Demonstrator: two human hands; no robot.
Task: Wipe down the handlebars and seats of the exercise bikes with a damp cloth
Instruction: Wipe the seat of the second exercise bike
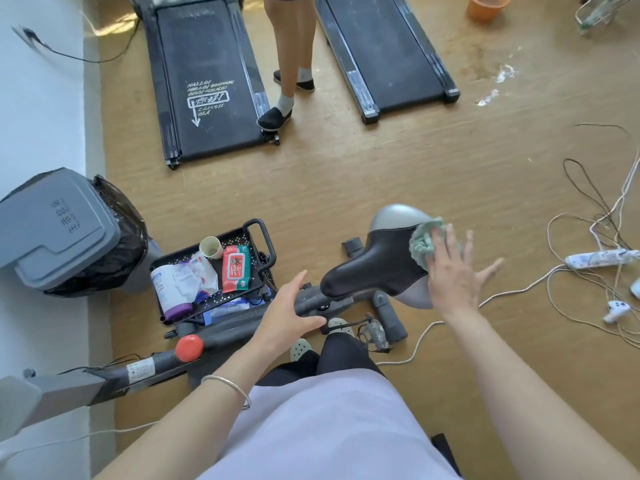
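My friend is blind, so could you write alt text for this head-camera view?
A person's right hand presses a green cloth against the black and grey exercise-bike seat, while the left hand rests on the bike frame below it. A basket of cleaning supplies and a grey bin stand to the left.

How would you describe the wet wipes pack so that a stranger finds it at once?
Beside the grey bin on the left stands a black perforated tray. In it, just right of a paper cup, lies the wipes pack. It is the only red thing there.
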